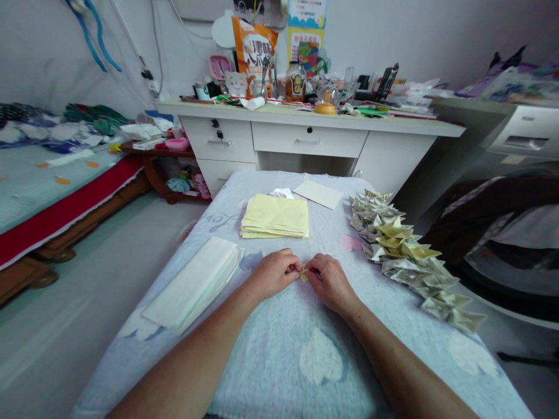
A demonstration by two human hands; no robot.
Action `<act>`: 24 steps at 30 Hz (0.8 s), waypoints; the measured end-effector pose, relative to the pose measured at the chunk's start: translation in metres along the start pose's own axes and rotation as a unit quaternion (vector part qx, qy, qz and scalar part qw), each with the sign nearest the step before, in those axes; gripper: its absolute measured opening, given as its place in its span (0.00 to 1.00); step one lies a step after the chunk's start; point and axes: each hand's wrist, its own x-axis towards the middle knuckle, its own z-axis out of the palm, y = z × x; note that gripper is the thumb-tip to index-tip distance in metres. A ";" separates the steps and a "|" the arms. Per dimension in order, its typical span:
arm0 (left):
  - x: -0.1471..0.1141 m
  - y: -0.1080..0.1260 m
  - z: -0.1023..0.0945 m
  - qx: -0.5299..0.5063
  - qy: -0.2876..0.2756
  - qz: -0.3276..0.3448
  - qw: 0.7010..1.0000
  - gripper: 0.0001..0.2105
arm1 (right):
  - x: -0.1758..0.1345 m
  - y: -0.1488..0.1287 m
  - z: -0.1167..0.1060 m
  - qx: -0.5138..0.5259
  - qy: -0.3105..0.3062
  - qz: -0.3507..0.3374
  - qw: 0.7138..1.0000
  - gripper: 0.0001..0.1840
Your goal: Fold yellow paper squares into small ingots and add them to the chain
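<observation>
My left hand (278,272) and my right hand (328,280) meet near the middle of the cloth-covered table. Between their fingertips they pinch a small folded piece of yellowish paper (304,275), mostly hidden by the fingers. Beyond the hands lies a stack of yellow paper sheets (276,215). A stack of long pale paper strips (194,285) rests to the left of my left forearm. Along the right side, folded paper shapes (410,262), grey with some yellow ones, sit in close rows.
The table's blue-white cloth (271,361) is patterned. A flat card (318,194) and crumpled white paper (282,192) lie at its far end. Behind stands a white desk (308,139) crowded with an orange snack bag (254,58) and a jar (296,82). A washing machine (524,139) is at right, a bed (65,192) at left.
</observation>
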 end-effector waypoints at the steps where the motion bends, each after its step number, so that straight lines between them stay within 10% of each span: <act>1: 0.000 0.001 0.000 0.001 -0.001 -0.001 1.000 0.04 | 0.000 0.000 0.000 0.001 0.002 0.000 1.000 0.07; 24: 0.004 0.001 0.002 0.099 0.026 0.019 0.995 0.06 | 0.000 0.002 0.003 0.003 0.006 0.000 1.000 0.06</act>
